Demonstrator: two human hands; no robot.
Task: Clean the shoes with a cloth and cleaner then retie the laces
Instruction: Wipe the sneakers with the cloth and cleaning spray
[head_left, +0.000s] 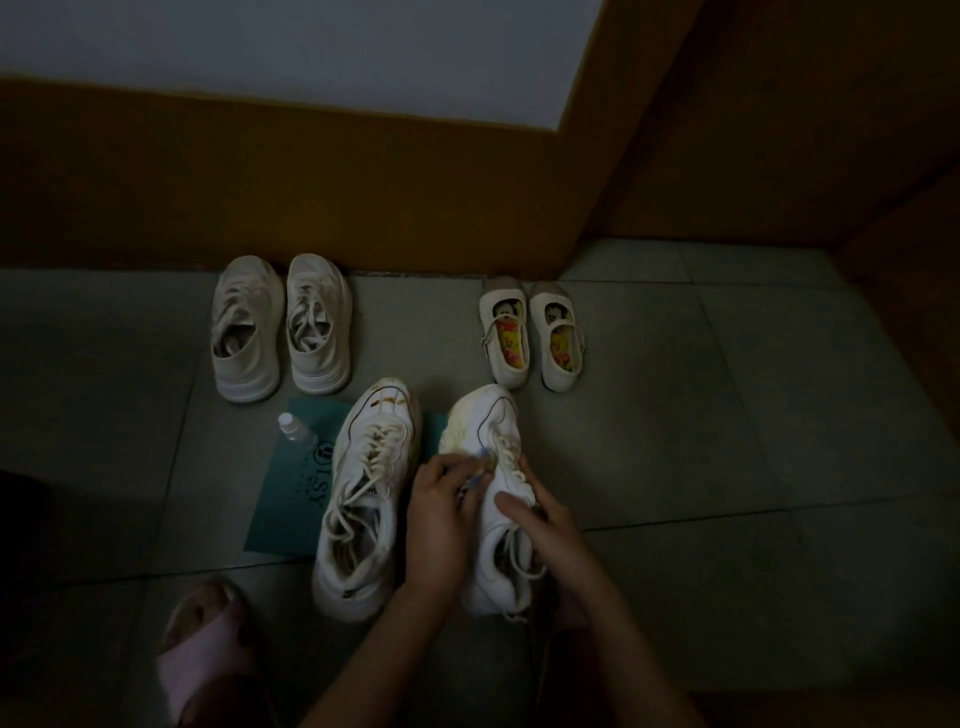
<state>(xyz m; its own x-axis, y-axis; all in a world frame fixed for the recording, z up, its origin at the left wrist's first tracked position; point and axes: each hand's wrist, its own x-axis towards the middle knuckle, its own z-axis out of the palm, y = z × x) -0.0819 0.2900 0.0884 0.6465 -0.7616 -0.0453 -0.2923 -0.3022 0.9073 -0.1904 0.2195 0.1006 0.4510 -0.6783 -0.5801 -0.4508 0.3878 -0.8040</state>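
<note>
Sneaker (493, 415) sits on the floor (727, 415), right hand (545, 525) clamped round its side to steady it; left hand (441, 504) grips what seems a bunched cloth (460, 462) against the laces (506, 452).

Left hand (441, 501) and right hand (543, 525) bare past the wrists, pale pink open-toe slipper (208, 660) on foot

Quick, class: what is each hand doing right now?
Left hand: holds a pale cloth on the white sneaker.
Right hand: grips that sneaker.
</note>
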